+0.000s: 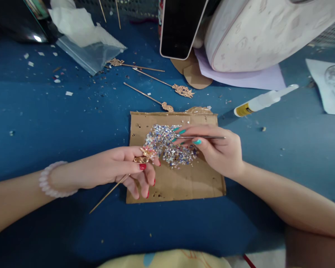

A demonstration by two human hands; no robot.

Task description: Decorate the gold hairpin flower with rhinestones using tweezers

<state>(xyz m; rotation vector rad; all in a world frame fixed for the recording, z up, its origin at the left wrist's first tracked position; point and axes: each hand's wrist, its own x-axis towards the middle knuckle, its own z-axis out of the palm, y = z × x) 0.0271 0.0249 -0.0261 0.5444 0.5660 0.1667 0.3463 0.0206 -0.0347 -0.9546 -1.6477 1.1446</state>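
My left hand (128, 169), with red nails, pinches an ornate gold hairpin (141, 159) by its decorated head; its thin stick points down and left below the palm. My right hand (214, 147), with teal nails, grips slim metal tweezers (206, 137) whose tip is over a heap of small shiny rhinestones (178, 157). The heap is spread on a brown cardboard sheet (184, 186). Both hands are above the cardboard, on either side of the heap.
Three gold hairpins (183, 91) lie behind the cardboard. At the right stands out a glue bottle (254, 105), lying on the blue table (72, 130). Farther back are a phone (181, 28), a white bag (257, 37) and a plastic bag (92, 54). A printed paper (332, 87) lies far right.
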